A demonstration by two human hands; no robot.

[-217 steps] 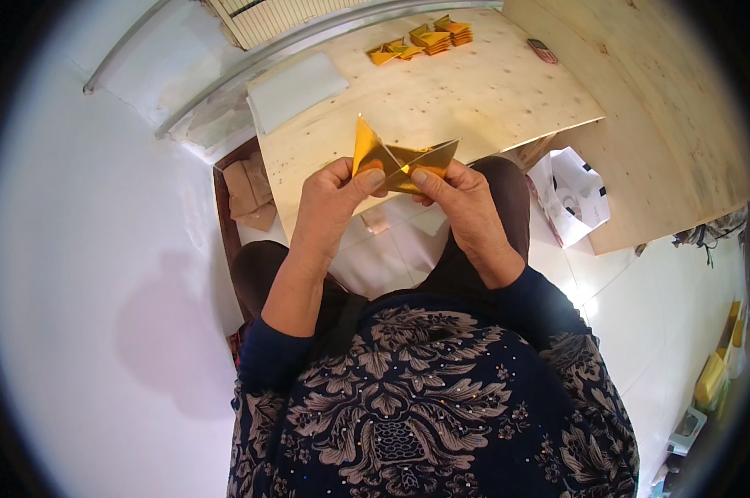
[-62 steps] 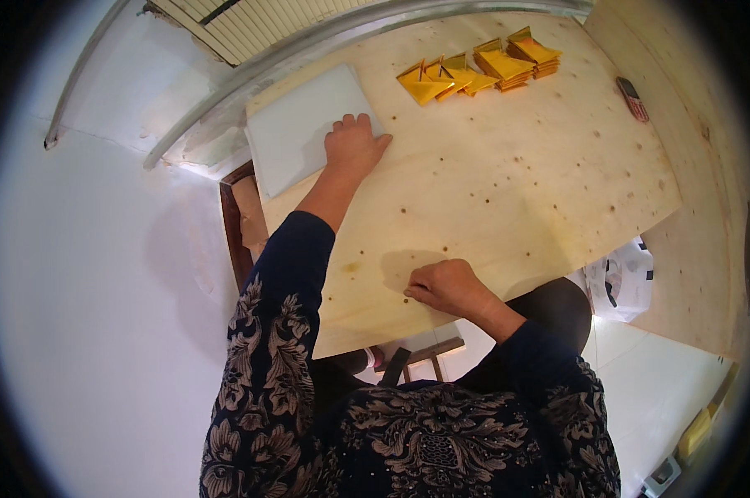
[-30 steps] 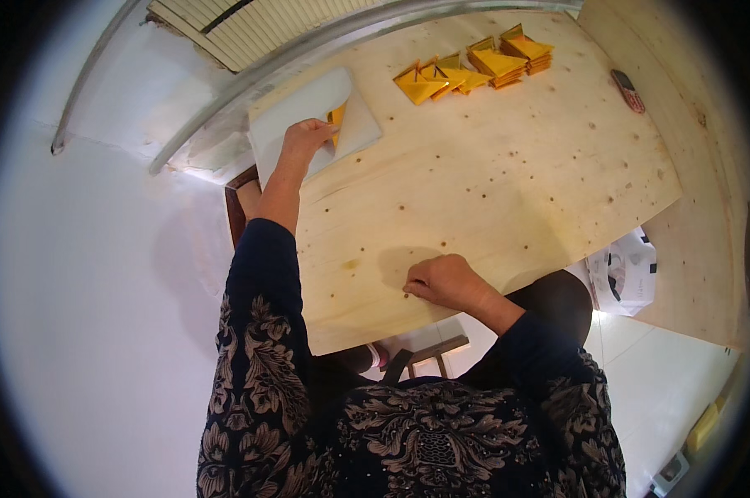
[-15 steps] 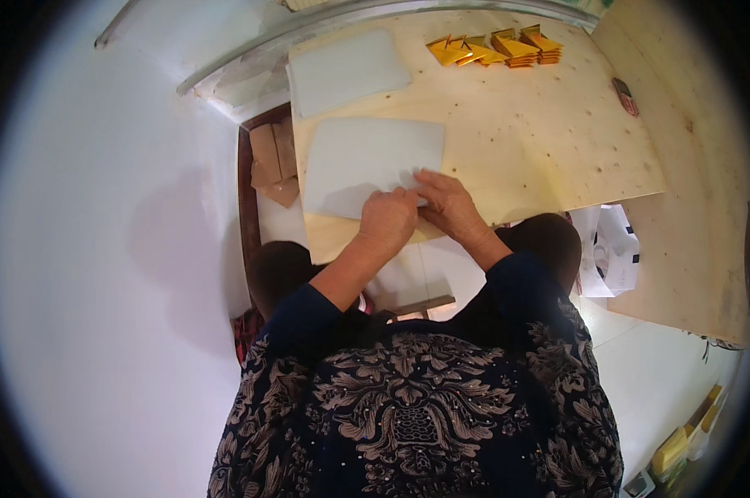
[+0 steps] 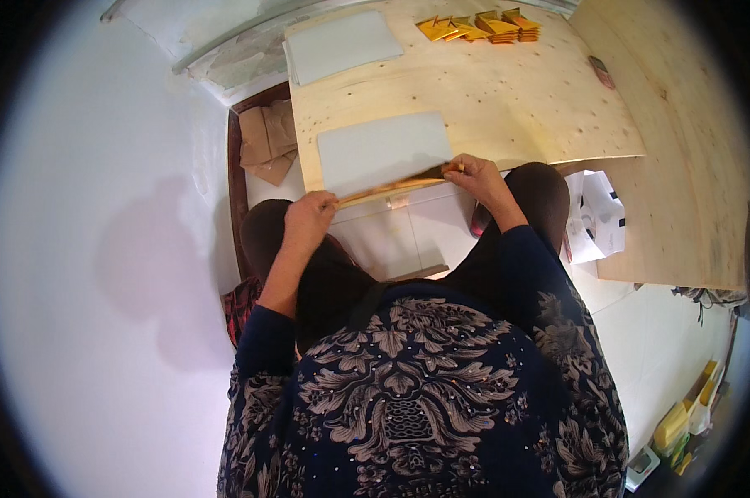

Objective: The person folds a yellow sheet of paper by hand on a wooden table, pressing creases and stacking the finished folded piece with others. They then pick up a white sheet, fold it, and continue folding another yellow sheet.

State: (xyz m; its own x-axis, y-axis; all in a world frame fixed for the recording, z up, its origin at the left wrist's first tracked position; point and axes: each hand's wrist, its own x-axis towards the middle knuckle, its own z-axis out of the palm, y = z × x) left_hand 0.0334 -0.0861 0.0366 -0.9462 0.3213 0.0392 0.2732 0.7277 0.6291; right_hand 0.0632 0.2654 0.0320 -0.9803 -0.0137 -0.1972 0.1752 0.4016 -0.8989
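A pale grey-white sheet (image 5: 383, 149) lies at the table's front edge. Along its near side runs a narrow, shiny gold-orange strip (image 5: 400, 182), stretched between my two hands. The strip looks like the sheet's near edge turned up, though whether they are one piece I cannot tell. My left hand (image 5: 310, 217) pinches the strip's left end, just off the table's front corner. At the other end, slightly higher, my right hand (image 5: 478, 178) pinches it between thumb and fingers.
More pale sheets (image 5: 346, 46) lie at the far left of the wooden table (image 5: 508, 108). Folded gold packets (image 5: 498, 29) stand in rows at the back. A small red object (image 5: 601, 72) lies by the right-hand board (image 5: 682, 158). Brown cardboard (image 5: 267, 137) and a white bag (image 5: 595, 216) flank the table.
My hands were together at the sheet's near edge; they have now spread apart to its two ends. The gold strip shows between them. The whole view has shifted a little.
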